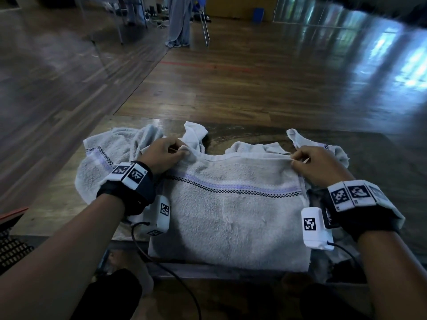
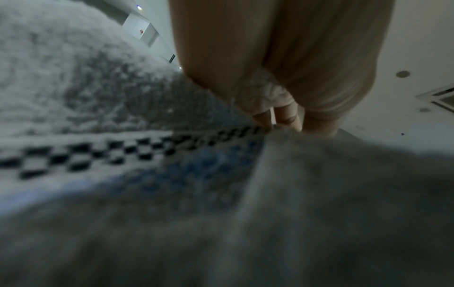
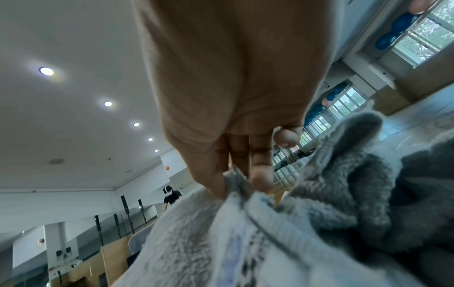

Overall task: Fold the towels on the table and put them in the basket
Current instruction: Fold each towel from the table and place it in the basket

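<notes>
A wide hall with a polished wooden floor (image 1: 254,88) is being shown beyond the low table (image 1: 265,137), and the legs of a person (image 1: 179,21) and chairs are being seen far off. Ceiling lights and windows are being caught in the right wrist view. On the table a pale grey towel (image 1: 231,215) with a checked and lilac stripe is being laid out nearest the person, its near end being let hang over the table edge. More towels (image 1: 111,153) are being left rumpled behind it and to both sides. A dark mesh basket (image 1: 11,245) is probably being glimpsed at the lower left, though only its corner is being shown.

The far hem of the towel is being pinched at its two corners: one by the left hand (image 1: 165,154), the other by the right hand (image 1: 316,165), with fingers curled round the cloth. The hem is apparently being kept taut so that a straight fold can be made.
</notes>
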Available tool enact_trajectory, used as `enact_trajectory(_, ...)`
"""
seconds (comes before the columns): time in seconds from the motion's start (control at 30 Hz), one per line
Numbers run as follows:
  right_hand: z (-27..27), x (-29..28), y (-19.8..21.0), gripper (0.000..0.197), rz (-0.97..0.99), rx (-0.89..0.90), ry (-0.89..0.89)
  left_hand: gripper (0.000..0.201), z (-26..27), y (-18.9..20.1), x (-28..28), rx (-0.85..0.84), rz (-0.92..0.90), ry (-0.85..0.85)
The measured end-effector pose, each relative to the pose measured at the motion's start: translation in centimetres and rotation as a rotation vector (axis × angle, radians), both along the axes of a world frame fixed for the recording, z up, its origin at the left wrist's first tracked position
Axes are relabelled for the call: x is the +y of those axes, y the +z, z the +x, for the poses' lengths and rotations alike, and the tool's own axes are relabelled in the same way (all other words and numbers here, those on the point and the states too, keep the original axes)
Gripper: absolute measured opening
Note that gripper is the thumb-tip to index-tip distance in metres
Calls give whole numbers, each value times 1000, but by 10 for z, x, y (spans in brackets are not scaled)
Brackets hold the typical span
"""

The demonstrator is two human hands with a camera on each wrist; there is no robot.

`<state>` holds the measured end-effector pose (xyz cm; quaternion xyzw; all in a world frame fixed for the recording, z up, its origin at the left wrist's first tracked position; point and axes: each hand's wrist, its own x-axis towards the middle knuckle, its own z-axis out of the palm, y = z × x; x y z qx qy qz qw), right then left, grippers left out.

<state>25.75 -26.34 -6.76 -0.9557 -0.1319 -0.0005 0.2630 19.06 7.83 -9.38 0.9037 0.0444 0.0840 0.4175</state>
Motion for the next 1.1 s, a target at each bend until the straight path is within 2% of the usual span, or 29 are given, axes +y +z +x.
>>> enact_trajectory(0.07,2,-1,0,11,40,-36,-18,6,1,0,0,-6,-73,16)
enact_trajectory(0.2,2,-1,2,18,112,-30,-47,21,1,7,-4,-76,-155,38)
enact_trajectory(0.33,-12,-9,7,23,49,-92,-38,20,-16,28,-11,-186,-241,16)
enact_trajectory(0.43,-44,-26,17,19,21,-233,-38,20,-45,47,-15,-302,-310,-4)
enact_trajectory(0.53,-87,-43,38,18,132,-398,-48,15,-88,63,-19,-365,-367,-44)
enact_trajectory(0.6,-115,-53,54,20,178,-441,-47,18,-120,71,-19,-385,-361,-49)
enact_trajectory(0.77,-166,-73,90,21,185,-379,55,13,-176,86,-21,-473,-310,-46)
enact_trajectory(0.87,-185,-84,107,19,153,-356,104,7,-195,91,-20,-464,-305,-70)
enact_trajectory(1.0,-202,-95,119,21,202,-313,176,15,-213,103,-21,-443,-337,-110)
enact_trajectory(1.1,-209,-102,120,20,302,-217,229,26,-220,108,-22,-415,-359,-157)
